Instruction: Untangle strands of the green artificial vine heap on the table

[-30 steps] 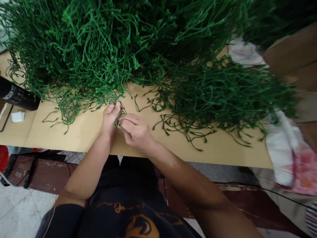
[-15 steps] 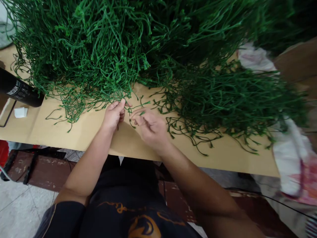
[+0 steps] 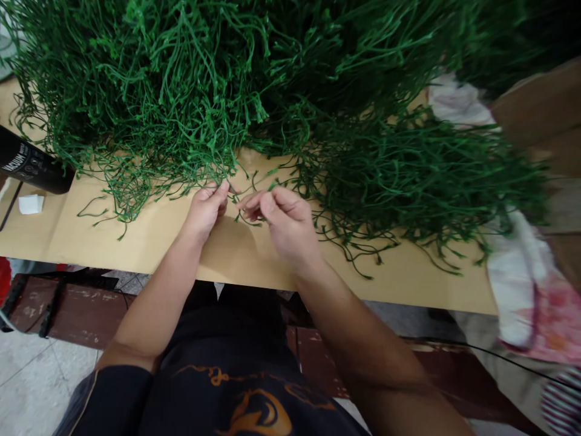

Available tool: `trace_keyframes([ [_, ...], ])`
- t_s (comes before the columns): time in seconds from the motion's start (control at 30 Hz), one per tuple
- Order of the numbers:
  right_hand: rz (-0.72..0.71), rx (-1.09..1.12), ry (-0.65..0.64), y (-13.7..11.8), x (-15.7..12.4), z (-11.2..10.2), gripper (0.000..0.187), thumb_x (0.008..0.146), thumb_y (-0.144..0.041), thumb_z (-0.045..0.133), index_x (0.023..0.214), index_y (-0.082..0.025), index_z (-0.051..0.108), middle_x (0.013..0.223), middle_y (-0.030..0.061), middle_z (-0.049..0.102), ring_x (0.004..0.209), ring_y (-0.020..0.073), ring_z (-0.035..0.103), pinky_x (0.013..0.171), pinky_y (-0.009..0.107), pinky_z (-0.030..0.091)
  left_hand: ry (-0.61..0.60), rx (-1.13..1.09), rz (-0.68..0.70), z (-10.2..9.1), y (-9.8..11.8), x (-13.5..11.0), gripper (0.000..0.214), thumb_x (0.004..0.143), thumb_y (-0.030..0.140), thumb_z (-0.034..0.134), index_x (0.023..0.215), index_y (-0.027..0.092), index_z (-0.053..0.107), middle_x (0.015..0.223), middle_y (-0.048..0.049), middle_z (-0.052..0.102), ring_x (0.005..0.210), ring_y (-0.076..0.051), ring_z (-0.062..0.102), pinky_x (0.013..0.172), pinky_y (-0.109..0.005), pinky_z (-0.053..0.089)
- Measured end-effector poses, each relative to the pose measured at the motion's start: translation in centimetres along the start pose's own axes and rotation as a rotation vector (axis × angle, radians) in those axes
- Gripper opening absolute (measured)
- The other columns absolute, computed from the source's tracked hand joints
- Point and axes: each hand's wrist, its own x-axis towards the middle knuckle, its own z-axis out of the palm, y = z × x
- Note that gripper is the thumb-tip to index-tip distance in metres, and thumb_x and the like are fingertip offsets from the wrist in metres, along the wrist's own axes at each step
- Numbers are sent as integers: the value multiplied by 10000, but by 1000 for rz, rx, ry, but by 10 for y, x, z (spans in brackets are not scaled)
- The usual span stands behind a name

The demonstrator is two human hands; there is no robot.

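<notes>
My left hand (image 3: 206,209) is closed in a pinch on thin green plastic stems (image 3: 233,195) at the front of the big heap. Just to its right, my right hand (image 3: 288,221) has its thumb and fingers closed around a green stem, mostly hidden by the fingers. A large tangled pile of green artificial plant stems (image 3: 181,91) rises behind both hands. To the right lies a second bundle of such stems (image 3: 408,175), darker and laid mostly sideways. Several loose stems (image 3: 127,200) are scattered left of my left hand.
Brown cardboard (image 3: 113,242) covers the tabletop, with its front edge close to my body. At the left are a black bottle (image 3: 34,163) and a small white paper piece (image 3: 31,204). A white and pink cloth (image 3: 521,290) hangs at the right end.
My right hand has moved slightly right and its thumb has closed onto the fingers. My left hand keeps its pinch in nearly the same place. The whole view has shifted a little.
</notes>
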Motion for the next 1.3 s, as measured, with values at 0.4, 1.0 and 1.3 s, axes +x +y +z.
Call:
trace_keyframes([
  [0.4,-761,-399,-378,-31,-52,38,153,779,-103,451,666,-198,489,596,8,536,598,131,476,582,282,427,402,-111,49,-4,4,19,322,872,365,514,631,184,398,435,102,236,341,-17,188,361,-173,143],
  [1.0,-435,-919,-64,4,5,-13,419,850,-337,500,1232,-167,517,1170,162,515,1111,301,487,918,496,452,212,199,180,-4,-6,14,310,842,227,545,548,151,488,445,73,281,431,-42,251,467,-209,223],
  [1.3,-389,-769,-43,10,28,13,177,861,-267,478,908,-193,632,964,85,553,955,220,526,878,424,449,105,199,275,-8,-15,16,197,694,27,523,531,136,508,537,57,472,557,-55,413,601,-202,357],
])
